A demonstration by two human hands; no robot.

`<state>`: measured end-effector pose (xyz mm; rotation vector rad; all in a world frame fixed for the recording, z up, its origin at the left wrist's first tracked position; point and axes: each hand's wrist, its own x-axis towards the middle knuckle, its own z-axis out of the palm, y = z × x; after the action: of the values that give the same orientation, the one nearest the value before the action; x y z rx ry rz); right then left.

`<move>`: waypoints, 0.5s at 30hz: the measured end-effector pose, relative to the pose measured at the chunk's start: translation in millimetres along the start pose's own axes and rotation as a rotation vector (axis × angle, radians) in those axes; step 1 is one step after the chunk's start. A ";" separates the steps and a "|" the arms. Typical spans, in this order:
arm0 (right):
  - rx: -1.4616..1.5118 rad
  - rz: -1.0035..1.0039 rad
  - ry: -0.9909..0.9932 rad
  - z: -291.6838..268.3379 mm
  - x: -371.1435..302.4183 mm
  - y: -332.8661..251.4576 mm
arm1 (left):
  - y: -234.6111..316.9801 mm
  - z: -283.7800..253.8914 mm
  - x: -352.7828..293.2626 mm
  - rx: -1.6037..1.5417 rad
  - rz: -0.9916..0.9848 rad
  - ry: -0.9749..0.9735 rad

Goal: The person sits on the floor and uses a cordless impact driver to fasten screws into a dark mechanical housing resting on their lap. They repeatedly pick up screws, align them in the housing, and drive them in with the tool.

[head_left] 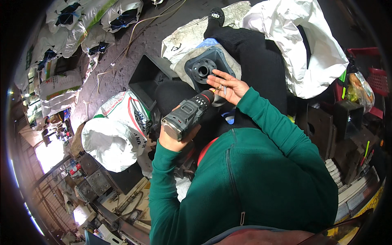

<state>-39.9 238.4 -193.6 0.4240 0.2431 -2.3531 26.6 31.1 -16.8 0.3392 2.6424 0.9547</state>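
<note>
My left hand (178, 138) is wrapped round a grey cordless drill (185, 117), which points away and to the right. Beside the drill's tip, my right hand (229, 88) is turned palm up with its fingers partly stretched out. A thin silvery piece (225, 90) lies across those fingers; it is too small to name for sure. Just beyond the fingertips sits a dark grey part (219, 58) with a square flared body and a round, holed flange (203, 70) around a central opening. It rests between my legs on a pale cloth sack (179, 44).
A black open box (149, 75) stands left of the grey part. An open white sack (108, 141) is nearer on the left, and a large white sack (302, 45) lies at far right. Filled bags (61, 83), a floor cable (132, 34) and dark metal parts (320, 126) are around.
</note>
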 end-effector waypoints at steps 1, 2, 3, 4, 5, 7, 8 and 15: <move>0.025 -0.006 -0.003 0.2 -0.7 1.6 | -0.2 -0.5 -0.5 0.010 -0.001 -0.004; 0.058 -0.011 -0.001 0.4 -0.8 2.9 | -0.4 -0.7 -0.9 0.019 -0.001 -0.008; 0.097 -0.009 0.008 0.7 -1.6 5.0 | -0.4 -0.7 -1.5 0.011 0.008 -0.002; 0.102 -0.013 0.015 1.2 -2.1 6.6 | -0.3 -0.7 -2.2 0.005 0.016 0.004; 0.109 -0.012 0.027 2.0 -1.9 8.1 | -0.2 -0.6 -2.9 0.000 0.023 0.014; 0.132 -0.016 0.053 4.4 -0.9 11.1 | -0.1 0.2 -4.1 -0.020 -0.025 0.015; 0.149 -0.021 0.070 5.9 -0.2 13.0 | -0.4 0.7 -4.3 -0.032 -0.047 0.013; 0.220 -0.040 0.165 13.0 3.5 18.9 | -7.5 2.5 -3.8 0.057 -0.006 0.009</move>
<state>-32.3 218.7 -183.9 0.7265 0.0693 -2.3956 30.2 25.7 -22.7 0.3410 2.6817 0.8828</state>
